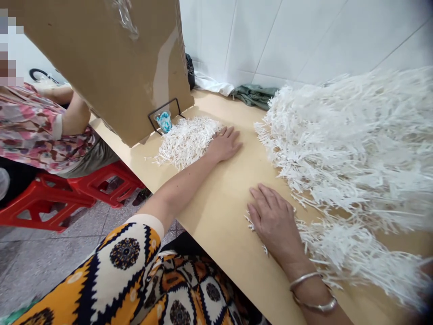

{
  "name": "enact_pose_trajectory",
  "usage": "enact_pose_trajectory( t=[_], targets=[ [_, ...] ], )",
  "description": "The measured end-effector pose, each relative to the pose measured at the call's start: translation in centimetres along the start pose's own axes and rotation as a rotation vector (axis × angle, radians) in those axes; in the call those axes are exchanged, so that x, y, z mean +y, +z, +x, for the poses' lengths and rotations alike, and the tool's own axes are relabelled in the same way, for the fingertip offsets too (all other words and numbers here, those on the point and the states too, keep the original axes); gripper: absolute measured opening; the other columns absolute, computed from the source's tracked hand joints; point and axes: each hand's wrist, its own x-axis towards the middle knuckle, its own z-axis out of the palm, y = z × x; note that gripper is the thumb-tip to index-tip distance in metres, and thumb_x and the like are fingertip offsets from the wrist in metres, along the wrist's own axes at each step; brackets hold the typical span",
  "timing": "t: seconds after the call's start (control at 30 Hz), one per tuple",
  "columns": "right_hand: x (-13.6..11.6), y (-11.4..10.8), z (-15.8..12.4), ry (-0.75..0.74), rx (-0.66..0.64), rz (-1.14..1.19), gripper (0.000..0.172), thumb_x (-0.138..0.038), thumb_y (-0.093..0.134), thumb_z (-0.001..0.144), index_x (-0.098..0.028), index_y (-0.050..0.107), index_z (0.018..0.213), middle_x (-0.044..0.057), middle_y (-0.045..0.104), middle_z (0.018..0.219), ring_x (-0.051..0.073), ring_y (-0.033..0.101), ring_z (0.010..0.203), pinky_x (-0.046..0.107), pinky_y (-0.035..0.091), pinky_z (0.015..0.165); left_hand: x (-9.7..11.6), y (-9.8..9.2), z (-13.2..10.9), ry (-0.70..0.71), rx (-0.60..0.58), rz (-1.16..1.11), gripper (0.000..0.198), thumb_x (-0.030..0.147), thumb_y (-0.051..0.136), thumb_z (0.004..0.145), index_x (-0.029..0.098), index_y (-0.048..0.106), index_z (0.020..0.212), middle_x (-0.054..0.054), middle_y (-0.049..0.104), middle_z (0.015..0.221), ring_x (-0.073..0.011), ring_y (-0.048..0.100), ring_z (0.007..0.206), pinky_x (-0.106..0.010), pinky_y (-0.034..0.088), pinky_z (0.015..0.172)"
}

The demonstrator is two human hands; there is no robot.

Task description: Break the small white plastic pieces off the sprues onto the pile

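My left hand (pixel 223 145) reaches across the table, palm down with fingers spread. Its edge touches a small heap of thin white branching strands (pixel 189 141). Closer to me, my right hand (pixel 270 214) lies palm down, fingers stretched out, with a few loose strands under and beside it. To its right spreads a loose patch of the same strands (pixel 355 253). Behind that patch rises a much larger pile of white strands (pixel 358 144). What the strands are made of I cannot tell. Neither hand appears to hold anything.
A tall cardboard sheet (pixel 111 58) stands at the left, with a black wire stand (pixel 164 110) and a small clear cup with blue inside (pixel 164 122). Dark green cloth (pixel 255 94) lies by the tiled wall. Another person in a floral top (pixel 37 131) sits beyond, near red stools (pixel 108 183).
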Motion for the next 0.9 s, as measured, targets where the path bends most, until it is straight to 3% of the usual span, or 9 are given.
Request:
enact_pose_trajectory(
  t=[0.2,0.4,0.7,0.9],
  targets=[
    [0.2,0.2,0.0,-0.024,0.016,-0.009,0.039,-0.03,0.055,0.105,-0.013,0.061,0.139,0.015,0.065,0.147,0.031,0.061,0.132,0.045,0.049,0.106,-0.3,-0.1,-0.3,0.015,-0.004,-0.044,0.062,0.048,0.036,0.107,0.019,0.042,0.161,-0.007,0.029,0.176,-0.0282,0.024,0.166,-0.048,0.029,0.135],
    [0.3,0.3,0.1,-0.055,0.062,-0.016,0.036,-0.028,0.056,0.104,-0.012,0.063,0.136,0.015,0.068,0.141,0.032,0.064,0.127,0.045,0.051,0.104,-0.9,-0.3,-0.4,0.064,-0.041,-0.064,0.058,0.044,0.039,0.107,0.021,0.044,0.16,-0.004,0.033,0.175,-0.025,0.026,0.165,-0.048,0.033,0.133],
    [0.5,0.5,0.0,-0.045,0.035,0.017,0.039,-0.029,0.056,0.103,-0.01,0.065,0.136,0.016,0.067,0.142,0.031,0.063,0.127,0.045,0.05,0.109,-0.9,-0.1,-0.1,0.077,-0.061,-0.091,0.06,0.042,0.041,0.106,0.017,0.042,0.161,-0.005,0.031,0.176,-0.0249,0.023,0.166,-0.045,0.03,0.135],
    [0.6,0.8,0.1,-0.034,0.024,0.027,0.04,-0.03,0.055,0.104,-0.01,0.064,0.137,0.017,0.066,0.143,0.031,0.062,0.129,0.046,0.049,0.109,-1.0,-0.4,-0.2,0.087,-0.034,-0.119,0.061,0.035,0.045,0.105,0.011,0.041,0.161,-0.01,0.034,0.174,-0.0255,0.029,0.164,-0.041,0.027,0.136]
  ],
)
